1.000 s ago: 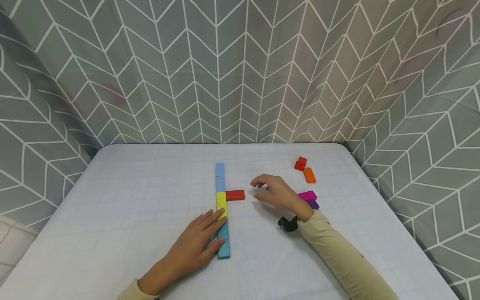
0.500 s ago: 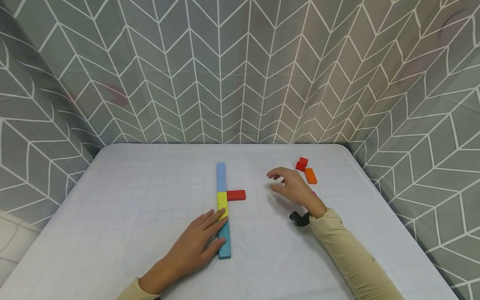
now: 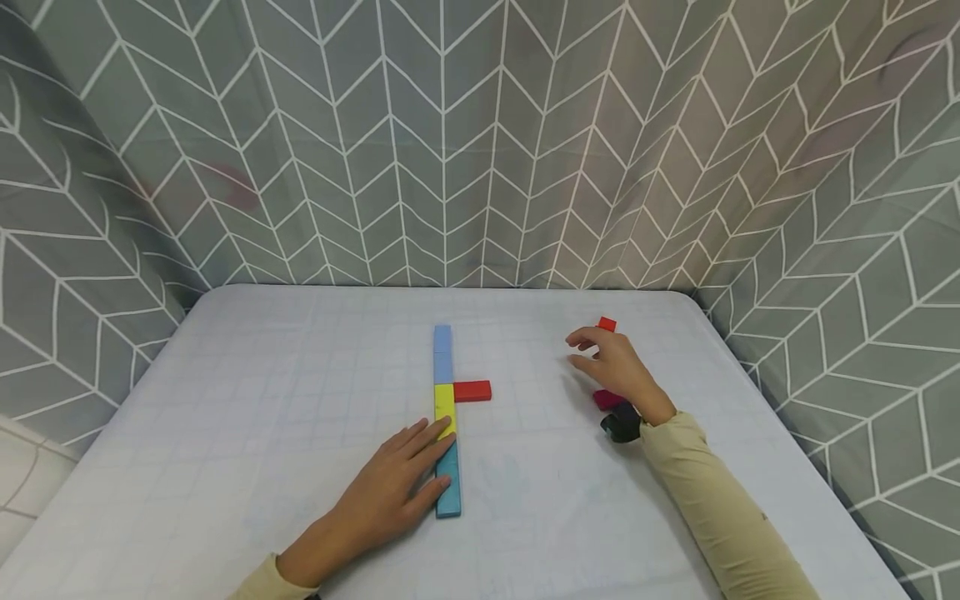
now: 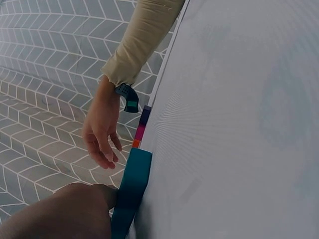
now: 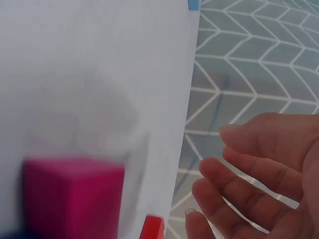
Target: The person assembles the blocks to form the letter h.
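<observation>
In the head view a straight column of blocks runs away from me: light blue blocks (image 3: pixel 442 354) at the far end, a yellow block (image 3: pixel 444 400), then teal blocks (image 3: pixel 448 492). A red block (image 3: pixel 472 391) juts out to the right beside the yellow one. My left hand (image 3: pixel 386 492) rests with straight fingers on the yellow and teal blocks. Above the table on the right, my right hand (image 3: pixel 618 367) holds nothing, its fingers loosely bent and thumb apart. It partly covers a magenta block (image 5: pixel 75 199) and a small red cube (image 3: pixel 608 323).
Beyond the teal block, the left wrist view shows a dark purple block (image 4: pixel 145 115) and an orange block (image 4: pixel 136 143) beside the magenta. A dark wrist strap (image 3: pixel 622 423) sits at my right cuff. Patterned grey curtains (image 3: pixel 480 150) border the white table (image 3: pixel 262 400).
My right hand has moved to the right, away from the red block in the middle and over the loose blocks, now hiding the orange one. The left hand has stayed in place.
</observation>
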`<state>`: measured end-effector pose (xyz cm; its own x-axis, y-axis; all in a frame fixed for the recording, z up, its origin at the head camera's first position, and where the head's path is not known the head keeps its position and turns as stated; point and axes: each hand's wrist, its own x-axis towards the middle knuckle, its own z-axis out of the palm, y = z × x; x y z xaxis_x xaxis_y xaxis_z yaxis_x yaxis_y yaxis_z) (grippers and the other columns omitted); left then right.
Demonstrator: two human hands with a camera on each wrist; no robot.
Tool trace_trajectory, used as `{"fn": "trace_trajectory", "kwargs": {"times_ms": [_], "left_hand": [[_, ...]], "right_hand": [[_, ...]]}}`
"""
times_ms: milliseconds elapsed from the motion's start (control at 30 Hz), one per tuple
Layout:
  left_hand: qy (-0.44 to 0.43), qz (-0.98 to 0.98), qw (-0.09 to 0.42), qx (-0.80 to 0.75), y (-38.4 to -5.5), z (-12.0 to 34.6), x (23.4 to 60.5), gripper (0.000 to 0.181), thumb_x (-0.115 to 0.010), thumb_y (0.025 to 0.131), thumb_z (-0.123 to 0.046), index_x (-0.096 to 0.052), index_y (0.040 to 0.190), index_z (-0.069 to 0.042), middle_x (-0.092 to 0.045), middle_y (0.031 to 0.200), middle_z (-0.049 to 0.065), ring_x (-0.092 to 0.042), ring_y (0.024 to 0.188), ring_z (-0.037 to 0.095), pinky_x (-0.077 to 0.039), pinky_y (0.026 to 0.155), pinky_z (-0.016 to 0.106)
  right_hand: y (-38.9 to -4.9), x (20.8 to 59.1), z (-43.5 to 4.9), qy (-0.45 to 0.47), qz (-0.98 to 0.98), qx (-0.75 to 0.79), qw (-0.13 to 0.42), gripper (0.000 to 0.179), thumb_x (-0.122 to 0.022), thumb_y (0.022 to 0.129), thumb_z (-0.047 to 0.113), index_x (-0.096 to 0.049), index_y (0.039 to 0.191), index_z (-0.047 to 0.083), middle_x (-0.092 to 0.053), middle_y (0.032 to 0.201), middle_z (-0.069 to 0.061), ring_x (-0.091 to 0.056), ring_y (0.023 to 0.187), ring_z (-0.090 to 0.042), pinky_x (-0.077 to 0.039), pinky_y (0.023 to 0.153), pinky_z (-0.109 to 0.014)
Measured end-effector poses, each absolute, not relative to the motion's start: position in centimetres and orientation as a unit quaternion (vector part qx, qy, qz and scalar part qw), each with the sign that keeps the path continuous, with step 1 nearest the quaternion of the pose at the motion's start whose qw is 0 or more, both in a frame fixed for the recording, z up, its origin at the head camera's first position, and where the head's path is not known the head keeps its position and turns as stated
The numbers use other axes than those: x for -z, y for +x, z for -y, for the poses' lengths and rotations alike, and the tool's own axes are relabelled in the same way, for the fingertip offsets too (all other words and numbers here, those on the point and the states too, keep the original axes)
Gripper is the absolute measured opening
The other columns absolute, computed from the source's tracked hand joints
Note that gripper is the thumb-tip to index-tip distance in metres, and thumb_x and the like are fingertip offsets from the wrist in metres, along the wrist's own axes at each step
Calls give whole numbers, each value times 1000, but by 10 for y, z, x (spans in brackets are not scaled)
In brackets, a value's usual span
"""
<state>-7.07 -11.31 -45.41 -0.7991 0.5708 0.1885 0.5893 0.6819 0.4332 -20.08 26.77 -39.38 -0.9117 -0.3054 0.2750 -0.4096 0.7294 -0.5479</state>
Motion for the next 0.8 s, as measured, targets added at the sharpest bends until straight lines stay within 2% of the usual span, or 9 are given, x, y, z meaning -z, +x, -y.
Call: {"fn": "trace_trajectory", "kwargs": {"times_ms": [300,567,800], "left_hand": [[-313,920,18,237,-71,113,456,59,-58,106,-46,-51,156,-16,-37,165,-3,-29,153,28,-29,120,52],[-318,918,23,238,-71,114,457,59,-56,106,-48,-51,156,-16,-37,165,-3,-29,153,28,-30,120,53],[-327,913,27,241,-73,114,457,58,-58,106,-46,-52,155,-15,-37,165,-3,-31,152,29,-30,120,52]], "right_hand": [[-201,396,-292,141,939,-298,95,28,-75,93,2,-70,119,-8,-71,115,-23,-65,107,-41,-51,96,-58],[-197,400,-305,99,950,-280,94,30,-72,94,2,-67,122,-7,-64,127,-29,-59,113,-47,-49,100,-62],[-200,400,-311,72,956,-272,86,33,-69,96,4,-65,126,-8,-63,126,-30,-57,114,-47,-48,100,-63]]}}
